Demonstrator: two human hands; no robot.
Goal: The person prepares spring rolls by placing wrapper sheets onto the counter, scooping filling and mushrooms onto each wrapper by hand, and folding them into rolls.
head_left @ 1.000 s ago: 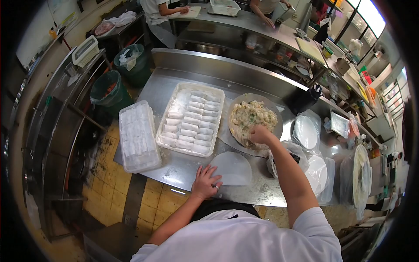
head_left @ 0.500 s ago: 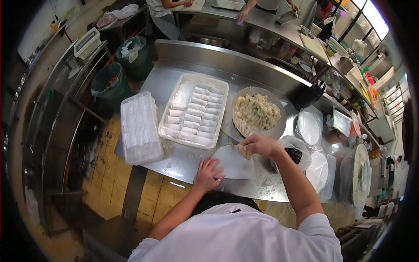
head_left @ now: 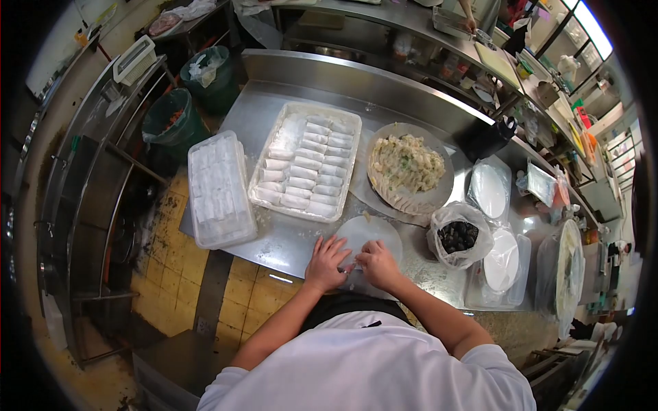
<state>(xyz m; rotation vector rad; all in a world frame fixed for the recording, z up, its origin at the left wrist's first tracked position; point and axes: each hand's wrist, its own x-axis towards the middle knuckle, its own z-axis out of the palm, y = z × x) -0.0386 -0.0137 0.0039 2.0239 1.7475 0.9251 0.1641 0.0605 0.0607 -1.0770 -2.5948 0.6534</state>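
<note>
A pale round wrapper point(head_left: 373, 236) lies on the steel table in front of me. My left hand point(head_left: 327, 264) rests at its left side, fingers spread. Beside it my right hand point(head_left: 378, 264) is closed at the wrapper's near edge; what its fingertips pinch is too small to make out. A small bit of filling shows at the far edge of the wrapper. Chunky filling point(head_left: 408, 164) sits on a big round plate behind. To the left, a white tray point(head_left: 353, 147) holds rows of floured white rolls point(head_left: 307, 162).
A lidded container point(head_left: 223, 192) stands at the table's left end. On the right are a plastic bag of dark pieces point(head_left: 458, 236), wrapped white discs point(head_left: 502, 259) and a black container point(head_left: 488, 139). Green bins point(head_left: 171, 120) stand beyond the left side; a co-worker's arm shows at the far counter.
My right hand has come down and left from near the filling plate to the wrapper's near edge, beside my left hand. The clump of filling it held no longer shows.
</note>
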